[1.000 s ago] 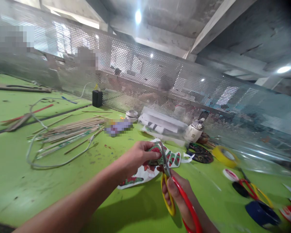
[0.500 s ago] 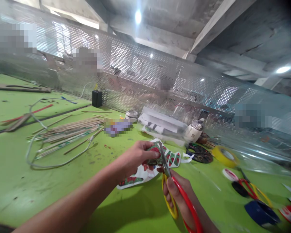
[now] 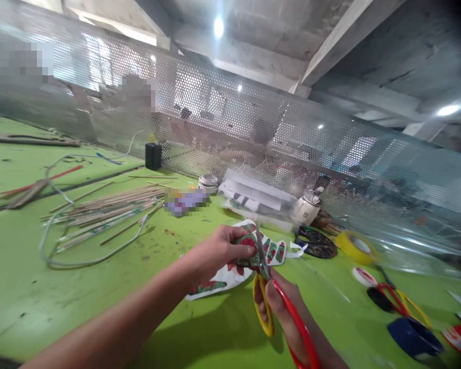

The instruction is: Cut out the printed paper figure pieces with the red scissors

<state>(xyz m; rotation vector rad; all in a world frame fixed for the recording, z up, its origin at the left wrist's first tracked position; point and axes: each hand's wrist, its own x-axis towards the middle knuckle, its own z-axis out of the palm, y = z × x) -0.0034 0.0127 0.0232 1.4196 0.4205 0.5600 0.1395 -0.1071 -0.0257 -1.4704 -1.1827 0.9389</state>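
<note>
Near the middle of the green table, my left hand pinches a small green and red patterned piece between thumb and fingers. My right hand is closed around scissors with one red and one yellow handle. Their blades stand upright along the right edge of the piece. Under both hands lies a white cut-out sheet with green and red painted patches. A curled white paper strip is at its right.
Thin wooden sticks and a looped cable lie at left. Rolled papers, a white jug and a dark palette stand behind. Yellow tape, blue tape and more scissors are at right.
The scissor blades have moved closer together and the yellow handle has shifted slightly left. My left hand and the patterned piece have moved a little to the right and down.
</note>
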